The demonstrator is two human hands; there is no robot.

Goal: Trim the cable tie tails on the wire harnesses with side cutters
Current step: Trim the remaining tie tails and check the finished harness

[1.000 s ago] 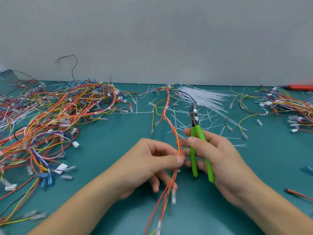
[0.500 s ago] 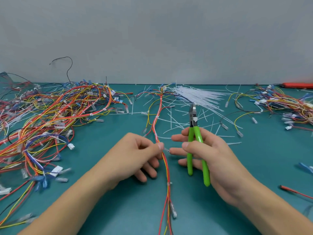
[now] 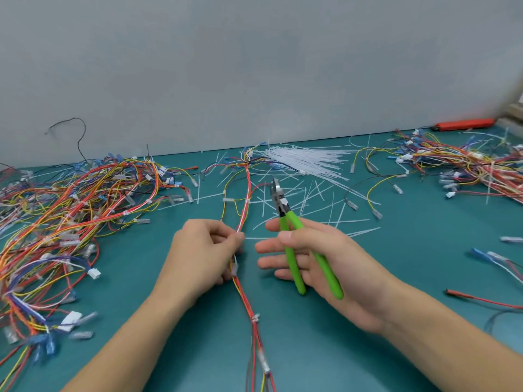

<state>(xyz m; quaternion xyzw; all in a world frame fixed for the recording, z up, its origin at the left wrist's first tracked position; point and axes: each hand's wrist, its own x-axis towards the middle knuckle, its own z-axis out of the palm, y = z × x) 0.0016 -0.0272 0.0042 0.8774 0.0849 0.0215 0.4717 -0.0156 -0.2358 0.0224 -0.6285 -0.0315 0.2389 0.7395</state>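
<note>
The teal-topped bench (image 3: 396,278) carries everything, with a big tangled heap of red, yellow and blue wire harnesses (image 3: 70,216) on its left side and a fan of loose white plastic cable ties (image 3: 308,159) at the back. One long red-and-yellow wire harness (image 3: 246,301) runs down the middle toward the viewer. It looks light and limp, so it will sag and twist unless held just beside a tie. The left hand (image 3: 203,256) pinches it there, thumb and fingers pressed together on the bundle. The right hand (image 3: 319,258) wraps the green-handled side cutters (image 3: 294,239), blades slightly parted, just right of the harness. The small white cable tie (image 3: 255,318) lower down is stiff and should snip cleanly.
</note>
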